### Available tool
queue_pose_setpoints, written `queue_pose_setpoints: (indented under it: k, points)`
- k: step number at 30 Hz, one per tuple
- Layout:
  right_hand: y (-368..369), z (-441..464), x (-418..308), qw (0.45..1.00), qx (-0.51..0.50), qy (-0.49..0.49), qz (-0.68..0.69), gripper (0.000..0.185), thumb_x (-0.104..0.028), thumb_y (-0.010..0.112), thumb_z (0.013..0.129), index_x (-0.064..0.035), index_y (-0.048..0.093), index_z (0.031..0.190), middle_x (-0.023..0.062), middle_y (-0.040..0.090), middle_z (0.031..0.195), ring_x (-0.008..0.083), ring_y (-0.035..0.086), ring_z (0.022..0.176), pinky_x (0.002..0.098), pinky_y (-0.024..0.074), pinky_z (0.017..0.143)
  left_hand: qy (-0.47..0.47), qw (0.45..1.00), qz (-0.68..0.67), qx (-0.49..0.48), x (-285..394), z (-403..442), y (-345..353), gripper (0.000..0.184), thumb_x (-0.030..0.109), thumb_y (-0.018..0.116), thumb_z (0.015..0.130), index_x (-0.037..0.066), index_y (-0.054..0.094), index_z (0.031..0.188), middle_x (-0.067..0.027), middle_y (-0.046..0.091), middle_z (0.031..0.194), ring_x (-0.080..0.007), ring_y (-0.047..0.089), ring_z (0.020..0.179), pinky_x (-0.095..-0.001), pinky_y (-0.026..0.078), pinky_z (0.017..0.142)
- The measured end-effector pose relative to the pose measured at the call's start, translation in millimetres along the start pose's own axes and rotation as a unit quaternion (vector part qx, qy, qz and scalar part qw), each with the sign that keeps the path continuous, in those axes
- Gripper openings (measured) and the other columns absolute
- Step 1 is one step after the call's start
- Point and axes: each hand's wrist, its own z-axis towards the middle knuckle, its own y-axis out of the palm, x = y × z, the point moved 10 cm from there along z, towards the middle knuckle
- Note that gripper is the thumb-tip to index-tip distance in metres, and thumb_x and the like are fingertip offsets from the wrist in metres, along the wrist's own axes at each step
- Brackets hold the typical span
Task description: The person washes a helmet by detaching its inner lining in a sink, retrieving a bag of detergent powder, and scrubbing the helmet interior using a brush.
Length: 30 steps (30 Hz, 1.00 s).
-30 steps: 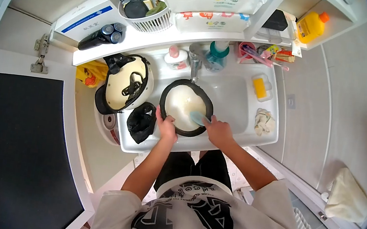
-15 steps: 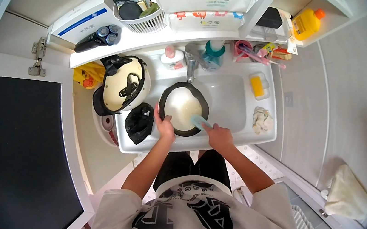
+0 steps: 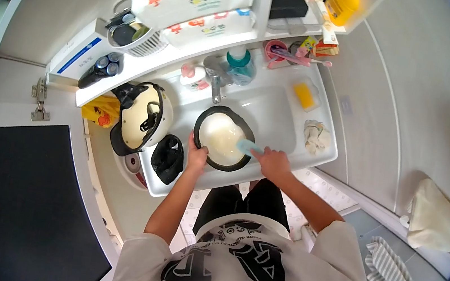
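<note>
A round, cream-coloured shell with a thick black rim (image 3: 224, 138) is held over the white sink. My left hand (image 3: 196, 156) grips its left edge, with the thumb on the inner side. A pale blue brush-like tool (image 3: 245, 146) is pinched in my right hand (image 3: 273, 164), its head over the right part of the cream surface. Which side the bristles are on cannot be made out. Left of the sink basin rests a cream helmet (image 3: 140, 118) with black straps, and a crumpled black cloth or bag (image 3: 167, 159) lies between it and my left hand.
Behind the rimmed shell stand the faucet (image 3: 218, 77), a white pump bottle (image 3: 194, 77) and a teal bottle (image 3: 240, 68). The sink's right side (image 3: 328, 137) bears a yellow sponge (image 3: 303, 95) and a crumpled cloth (image 3: 316, 137). A shelf (image 3: 176, 57) overhangs the back.
The camera view has turned, so the shelf and sink appear tilted. The tool has shifted slightly over the cream surface; both hands keep their holds.
</note>
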Motion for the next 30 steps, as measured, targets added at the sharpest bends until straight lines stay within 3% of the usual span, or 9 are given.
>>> queue_pose_setpoints:
  k: [2, 5, 6, 12, 18, 21, 22, 26, 30]
  points:
    - [-15.6, 0.1, 4.0, 0.996, 0.067, -0.019, -0.053, 0.039, -0.018, 0.052, 0.094, -0.0244, 0.06, 0.132, 0.0078, 0.059, 0.087, 0.0263, 0.064, 0.071, 0.0396, 0.0477, 0.064, -0.106, 0.989, 0.102, -0.024, 23.1, -21.5, 0.6, 0.082, 0.001, 0.053, 0.08, 0.022, 0.025, 0.153, -0.0109, 0.056, 0.132, -0.0282, 0.064, 0.103, -0.0452, 0.058, 0.071]
    - [-27.2, 2.5, 2.3, 0.995, 0.079, -0.026, -0.045, 0.04, -0.016, 0.052, 0.093, -0.0244, 0.06, 0.132, 0.0075, 0.059, 0.088, 0.0261, 0.064, 0.07, 0.0389, 0.0479, 0.064, -0.11, 0.985, 0.127, -0.049, 15.2, -0.7, -4.8, 0.08, 0.004, 0.055, 0.079, 0.024, 0.025, 0.151, -0.0128, 0.058, 0.126, -0.0306, 0.068, 0.088, -0.0455, 0.059, 0.057]
    - [-26.3, 2.5, 0.0, 0.996, 0.073, -0.022, -0.036, 0.04, -0.016, 0.052, 0.093, -0.0241, 0.061, 0.131, 0.0079, 0.059, 0.087, 0.0267, 0.064, 0.071, 0.04, 0.0483, 0.064, -0.108, 0.984, 0.125, -0.06, 24.6, -5.9, -2.1, 0.08, 0.004, 0.054, 0.079, 0.021, 0.025, 0.151, -0.0149, 0.06, 0.123, -0.0314, 0.069, 0.082, -0.0448, 0.061, 0.059]
    - [-6.3, -3.0, -18.3, 0.994, -0.014, -0.049, 0.095, 0.043, -0.013, 0.059, 0.087, -0.024, 0.063, 0.129, 0.0098, 0.062, 0.085, 0.0312, 0.067, 0.074, 0.0451, 0.0514, 0.064, -0.133, 0.97, 0.186, -0.082, 43.1, -3.2, 6.1, 0.077, 0.007, 0.056, 0.079, 0.012, 0.028, 0.15, -0.0173, 0.062, 0.118, -0.0311, 0.07, 0.084, -0.0437, 0.059, 0.06]
    - [-3.9, 2.5, -35.8, 0.974, -0.047, -0.072, 0.209, 0.047, -0.013, 0.061, 0.084, -0.0274, 0.065, 0.129, 0.0116, 0.067, 0.084, 0.0338, 0.068, 0.077, 0.0457, 0.0525, 0.066, -0.119, 0.954, 0.243, -0.127, 6.3, 41.8, 5.0, 0.066, 0.013, 0.06, 0.08, 0.007, 0.041, 0.143, -0.0161, 0.064, 0.113, -0.0284, 0.069, 0.086, -0.0467, 0.059, 0.072]
    - [0.2, 10.2, -29.7, 0.973, -0.053, -0.051, 0.218, 0.045, -0.014, 0.061, 0.084, -0.0273, 0.067, 0.127, 0.0128, 0.068, 0.083, 0.0334, 0.069, 0.078, 0.046, 0.0523, 0.067, -0.112, 0.978, 0.156, -0.078, 23.6, 8.0, 17.1, 0.066, 0.017, 0.063, 0.082, 0.007, 0.042, 0.143, -0.0149, 0.065, 0.109, -0.0268, 0.068, 0.091, -0.0461, 0.059, 0.072]
    - [-2.0, 12.2, -29.1, 0.972, -0.053, -0.048, 0.224, 0.044, -0.014, 0.06, 0.084, -0.0271, 0.067, 0.126, 0.0128, 0.068, 0.083, 0.0333, 0.069, 0.078, 0.0461, 0.0523, 0.067, -0.142, 0.975, 0.146, -0.085, 10.4, 3.0, 20.3, 0.072, 0.017, 0.062, 0.084, 0.015, 0.032, 0.149, -0.0132, 0.062, 0.116, -0.0307, 0.067, 0.092, -0.0523, 0.059, 0.073]
    - [3.1, 16.1, -31.1, 0.968, -0.064, -0.049, 0.236, 0.043, -0.014, 0.06, 0.084, -0.0265, 0.069, 0.125, 0.0129, 0.068, 0.082, 0.0333, 0.069, 0.079, 0.0463, 0.0521, 0.068, -0.141, 0.988, 0.008, -0.067, -15.1, -26.1, 37.7, 0.078, 0.016, 0.059, 0.089, 0.029, 0.016, 0.153, -0.0152, 0.053, 0.132, -0.0383, 0.068, 0.097, -0.0557, 0.06, 0.071]
    - [13.5, 15.0, -29.9, 0.969, -0.04, -0.044, 0.24, 0.041, -0.017, 0.059, 0.086, -0.025, 0.069, 0.125, 0.013, 0.069, 0.082, 0.0338, 0.069, 0.081, 0.0465, 0.0521, 0.069, -0.211, 0.969, -0.103, -0.076, -30.6, -46.7, 47.6, 0.08, 0.015, 0.056, 0.091, 0.032, 0.011, 0.155, -0.0198, 0.045, 0.142, -0.0406, 0.068, 0.097, -0.0565, 0.059, 0.077]
